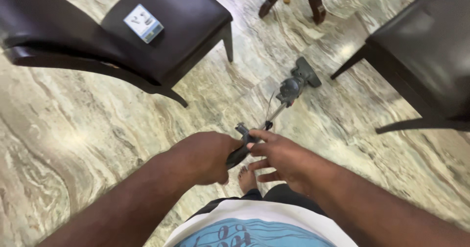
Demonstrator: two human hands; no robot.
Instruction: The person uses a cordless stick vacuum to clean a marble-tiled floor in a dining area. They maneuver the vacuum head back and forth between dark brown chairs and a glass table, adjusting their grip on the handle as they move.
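A grey stick vacuum cleaner point(293, 86) stands on the marble floor, its head pointing away toward the upper right and its thin tube running back to me. My left hand point(203, 155) is closed around the dark handle point(238, 154) at the near end. My right hand point(281, 156) touches the top of the handle with thumb and forefinger near a small black part; its other fingers are spread. My bare foot point(247, 178) shows just beneath the hands.
A dark leather chair point(147, 36) with a small white and blue box point(143, 23) on its seat stands at upper left. Another dark chair point(426, 56) is at right. Wooden table legs point(316, 2) rise at top centre.
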